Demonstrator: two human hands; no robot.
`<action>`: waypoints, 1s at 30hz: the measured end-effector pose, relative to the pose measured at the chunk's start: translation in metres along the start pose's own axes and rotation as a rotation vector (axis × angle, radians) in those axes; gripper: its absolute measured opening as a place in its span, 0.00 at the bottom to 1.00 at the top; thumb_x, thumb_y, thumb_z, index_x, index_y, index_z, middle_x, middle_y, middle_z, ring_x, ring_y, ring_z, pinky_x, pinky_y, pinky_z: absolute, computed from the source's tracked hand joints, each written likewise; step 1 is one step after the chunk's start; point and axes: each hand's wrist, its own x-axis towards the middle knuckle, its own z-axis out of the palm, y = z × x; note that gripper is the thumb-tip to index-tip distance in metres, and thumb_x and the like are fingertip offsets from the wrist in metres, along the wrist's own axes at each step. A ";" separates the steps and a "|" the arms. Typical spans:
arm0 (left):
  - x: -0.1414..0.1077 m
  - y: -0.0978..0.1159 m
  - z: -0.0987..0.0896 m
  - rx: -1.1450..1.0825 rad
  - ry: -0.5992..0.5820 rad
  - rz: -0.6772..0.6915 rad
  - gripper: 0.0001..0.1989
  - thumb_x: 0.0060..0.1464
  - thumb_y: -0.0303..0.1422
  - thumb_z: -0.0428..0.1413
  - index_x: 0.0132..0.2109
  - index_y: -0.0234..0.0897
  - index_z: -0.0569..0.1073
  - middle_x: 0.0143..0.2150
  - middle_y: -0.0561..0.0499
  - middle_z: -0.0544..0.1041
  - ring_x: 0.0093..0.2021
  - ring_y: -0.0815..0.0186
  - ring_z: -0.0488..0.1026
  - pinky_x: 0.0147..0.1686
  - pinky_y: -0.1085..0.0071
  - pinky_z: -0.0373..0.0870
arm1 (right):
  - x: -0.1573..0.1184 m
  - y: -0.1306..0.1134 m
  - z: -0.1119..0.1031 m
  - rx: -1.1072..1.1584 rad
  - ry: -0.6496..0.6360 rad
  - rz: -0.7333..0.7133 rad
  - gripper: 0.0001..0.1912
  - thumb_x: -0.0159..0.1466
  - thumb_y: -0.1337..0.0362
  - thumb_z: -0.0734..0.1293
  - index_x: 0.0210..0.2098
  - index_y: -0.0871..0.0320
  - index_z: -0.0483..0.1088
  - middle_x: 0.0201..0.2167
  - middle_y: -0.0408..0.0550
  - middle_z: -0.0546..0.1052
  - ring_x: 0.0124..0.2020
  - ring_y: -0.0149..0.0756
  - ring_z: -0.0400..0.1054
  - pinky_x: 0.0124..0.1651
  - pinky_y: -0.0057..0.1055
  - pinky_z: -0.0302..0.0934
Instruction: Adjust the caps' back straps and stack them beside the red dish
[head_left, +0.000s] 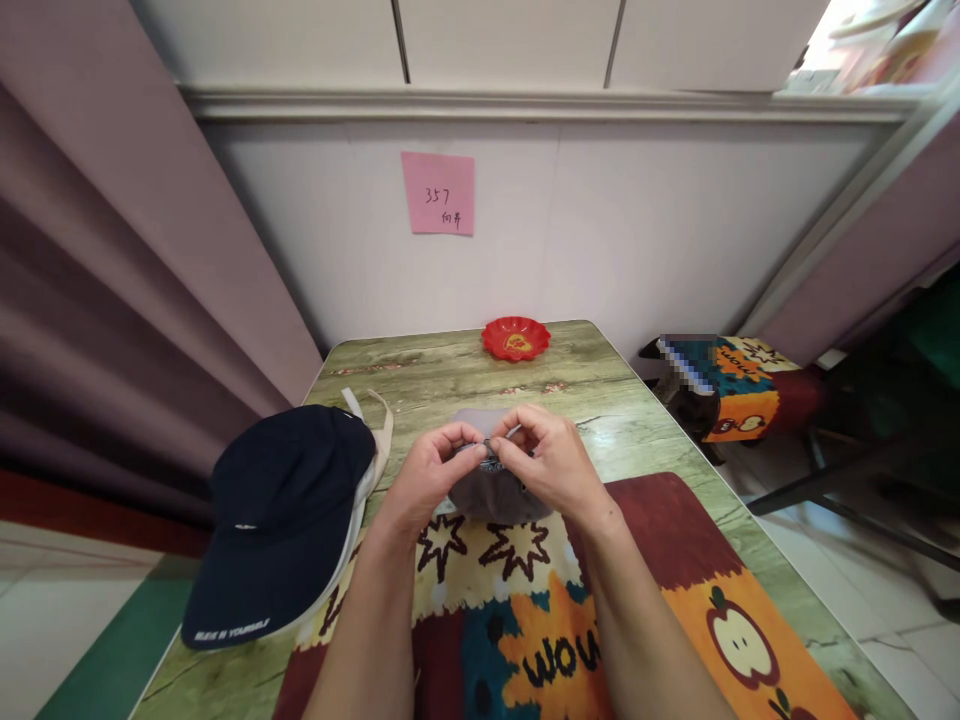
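A grey cap (499, 497) sits on the table in front of me, its back opening turned towards me and its far side partly covered by my hands. At the top of that opening is a small dark strap (489, 450). My left hand (442, 465) pinches the strap from the left between thumb and forefinger. From the right, my right hand (544, 455) pinches it too, with the fingertips of both hands almost touching. How the strap is fastened is too small to make out. A navy cap (289, 500) with cream straps lies to the left of my forearms.
A patterned cloth mat (637, 600) covers the near part of the wood-look table (420, 375). A red scalloped dish (516, 338) stands at the far edge by the wall. Purple curtains (150, 250) hang left; a cloth-covered stool (742, 390) is on the right.
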 end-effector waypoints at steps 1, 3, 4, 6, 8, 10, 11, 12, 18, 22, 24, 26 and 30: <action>0.000 0.000 0.000 -0.003 -0.001 -0.002 0.13 0.50 0.41 0.63 0.34 0.35 0.75 0.29 0.53 0.73 0.31 0.68 0.67 0.32 0.73 0.62 | 0.000 0.000 0.000 -0.004 -0.007 -0.013 0.03 0.59 0.67 0.69 0.29 0.56 0.72 0.28 0.41 0.72 0.25 0.28 0.66 0.29 0.27 0.58; 0.000 0.000 0.000 -0.005 -0.001 -0.010 0.13 0.49 0.41 0.64 0.33 0.35 0.75 0.28 0.54 0.72 0.29 0.69 0.66 0.31 0.74 0.62 | 0.000 0.001 -0.002 -0.007 -0.029 -0.043 0.04 0.60 0.67 0.69 0.28 0.56 0.72 0.27 0.41 0.71 0.26 0.29 0.66 0.29 0.27 0.58; 0.000 0.000 0.000 -0.005 0.002 -0.014 0.13 0.49 0.41 0.64 0.33 0.35 0.75 0.28 0.54 0.72 0.29 0.69 0.66 0.30 0.74 0.61 | 0.000 0.002 -0.003 -0.002 -0.040 -0.053 0.04 0.60 0.67 0.68 0.28 0.56 0.72 0.28 0.42 0.71 0.26 0.29 0.66 0.29 0.27 0.58; 0.000 0.000 0.000 -0.006 0.009 -0.021 0.14 0.48 0.42 0.64 0.32 0.35 0.75 0.27 0.54 0.71 0.28 0.69 0.65 0.29 0.74 0.61 | 0.000 0.003 -0.004 0.006 -0.056 -0.065 0.04 0.61 0.66 0.68 0.29 0.56 0.73 0.28 0.43 0.72 0.27 0.30 0.66 0.30 0.27 0.59; 0.000 0.000 0.000 -0.007 0.013 -0.025 0.14 0.48 0.42 0.64 0.32 0.35 0.75 0.27 0.54 0.71 0.28 0.69 0.65 0.29 0.74 0.61 | 0.001 0.005 -0.006 0.008 -0.065 -0.072 0.04 0.61 0.65 0.69 0.29 0.56 0.73 0.29 0.44 0.73 0.28 0.31 0.67 0.31 0.28 0.60; 0.000 -0.001 -0.001 -0.015 0.013 -0.029 0.14 0.47 0.42 0.65 0.32 0.35 0.75 0.27 0.54 0.72 0.28 0.69 0.66 0.29 0.74 0.61 | 0.001 0.006 -0.007 0.014 -0.077 -0.076 0.04 0.62 0.65 0.69 0.30 0.55 0.74 0.29 0.44 0.74 0.29 0.31 0.67 0.32 0.29 0.60; 0.000 -0.002 -0.001 -0.023 0.010 -0.032 0.14 0.47 0.42 0.65 0.32 0.35 0.75 0.27 0.54 0.72 0.28 0.69 0.66 0.30 0.74 0.61 | 0.001 0.007 -0.007 0.018 -0.082 -0.081 0.04 0.62 0.64 0.70 0.30 0.55 0.74 0.30 0.44 0.74 0.29 0.31 0.67 0.32 0.29 0.60; 0.001 -0.003 -0.002 -0.032 0.008 -0.033 0.14 0.47 0.41 0.65 0.32 0.35 0.75 0.27 0.54 0.72 0.28 0.69 0.66 0.30 0.74 0.61 | 0.001 0.008 -0.007 0.023 -0.084 -0.086 0.04 0.62 0.64 0.70 0.30 0.55 0.74 0.30 0.44 0.74 0.29 0.32 0.67 0.32 0.29 0.60; 0.003 -0.009 -0.004 -0.102 0.006 -0.033 0.14 0.47 0.41 0.66 0.30 0.35 0.75 0.26 0.55 0.71 0.27 0.71 0.64 0.30 0.74 0.59 | 0.002 0.010 -0.003 0.049 -0.064 -0.100 0.05 0.63 0.63 0.70 0.30 0.55 0.75 0.29 0.44 0.75 0.30 0.32 0.66 0.33 0.30 0.60; 0.004 -0.008 -0.004 -0.139 0.013 -0.052 0.15 0.46 0.41 0.67 0.28 0.34 0.74 0.25 0.55 0.70 0.27 0.71 0.62 0.29 0.75 0.58 | 0.002 0.011 -0.005 0.088 -0.095 -0.100 0.03 0.63 0.63 0.70 0.34 0.55 0.77 0.32 0.45 0.75 0.31 0.33 0.68 0.34 0.30 0.62; 0.004 -0.008 -0.004 -0.168 0.019 -0.063 0.15 0.45 0.41 0.68 0.28 0.34 0.74 0.25 0.55 0.70 0.27 0.71 0.62 0.29 0.75 0.58 | 0.001 0.011 -0.007 0.140 -0.147 -0.110 0.05 0.62 0.64 0.70 0.38 0.54 0.77 0.36 0.46 0.76 0.33 0.33 0.69 0.36 0.30 0.63; 0.004 -0.007 -0.004 -0.196 0.025 -0.069 0.15 0.44 0.41 0.68 0.28 0.34 0.74 0.25 0.55 0.71 0.27 0.71 0.62 0.30 0.75 0.58 | 0.001 0.011 -0.009 0.182 -0.182 -0.114 0.08 0.62 0.64 0.70 0.41 0.54 0.77 0.39 0.47 0.76 0.33 0.33 0.69 0.36 0.30 0.65; 0.004 -0.008 -0.005 -0.206 0.016 -0.075 0.16 0.47 0.43 0.66 0.29 0.33 0.76 0.26 0.53 0.72 0.27 0.70 0.63 0.30 0.74 0.58 | 0.000 0.011 -0.010 0.176 -0.179 -0.100 0.08 0.62 0.67 0.70 0.41 0.54 0.77 0.37 0.46 0.75 0.32 0.31 0.69 0.36 0.30 0.64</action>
